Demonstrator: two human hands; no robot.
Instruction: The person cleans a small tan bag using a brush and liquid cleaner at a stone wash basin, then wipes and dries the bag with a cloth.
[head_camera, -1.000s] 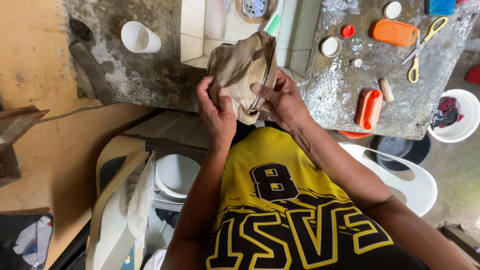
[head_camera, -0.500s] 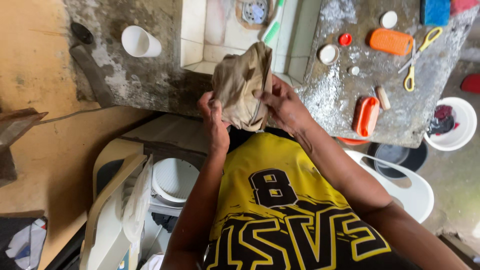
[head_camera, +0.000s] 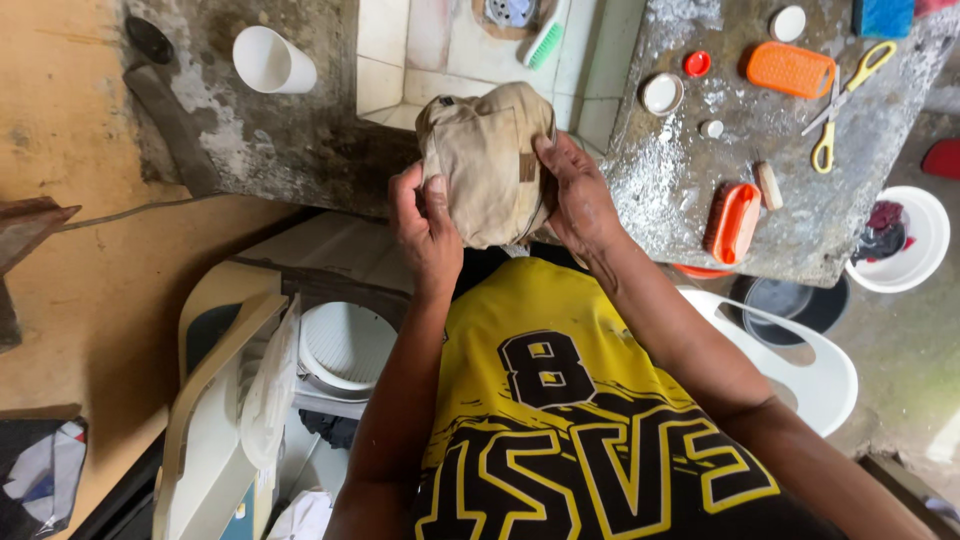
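Outdoors, rough concrete counter (head_camera: 760, 180), tiled sink (head_camera: 440, 50).

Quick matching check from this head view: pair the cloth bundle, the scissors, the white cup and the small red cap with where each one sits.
1 tan cloth bundle
2 yellow scissors
3 white cup
4 red cap

a lying left of the tiled basin
b held between both hands
c beside the orange brush, far side
d right of that brush

Pairs: 1-b, 2-d, 3-a, 4-c
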